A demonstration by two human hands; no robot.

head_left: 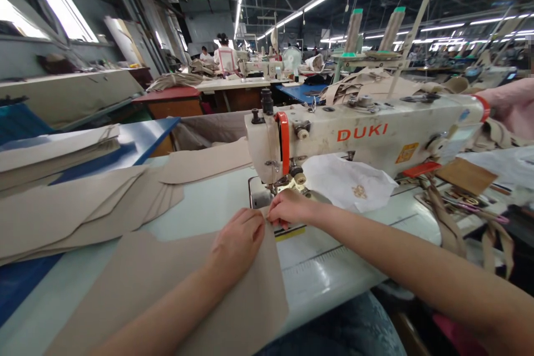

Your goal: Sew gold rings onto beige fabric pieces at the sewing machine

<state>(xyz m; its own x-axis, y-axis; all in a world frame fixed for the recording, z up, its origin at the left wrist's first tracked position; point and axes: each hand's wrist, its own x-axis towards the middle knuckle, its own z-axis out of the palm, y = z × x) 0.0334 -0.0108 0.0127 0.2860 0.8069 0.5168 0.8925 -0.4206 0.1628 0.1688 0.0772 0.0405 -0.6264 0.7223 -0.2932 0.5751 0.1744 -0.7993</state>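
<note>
1. Two hands meet at the far corner of a flat beige cloth point(137, 278), just in front of the needle area of a sewing machine point(367, 128).
2. The right hand point(290, 208) is drawn into a tight pinch, thumb and fingertips closed on that corner. The left hand point(237, 239) lies over the cloth with bent fingers; whether it pinches or only presses, I cannot tell, since its tips are hidden.
3. The right fingers sit so near the needle area that a slip or an early start of the machine could hurt them. Uneven pressure from the left could skew the edge, and the cloth's weight near the table's front could drag it.
4. The cloth looks smooth, matte and fairly stiff, broad with one rounded near corner. The table point(308, 289) is pale and glossy, with ruler marks.
5. Farther out, similar curved pieces point(54, 206) lie stacked at the left; a thin, crumpled white sheet point(346, 181) rests beneath the machine's arm, and tall thread cones point(354, 33) stand behind.
</note>
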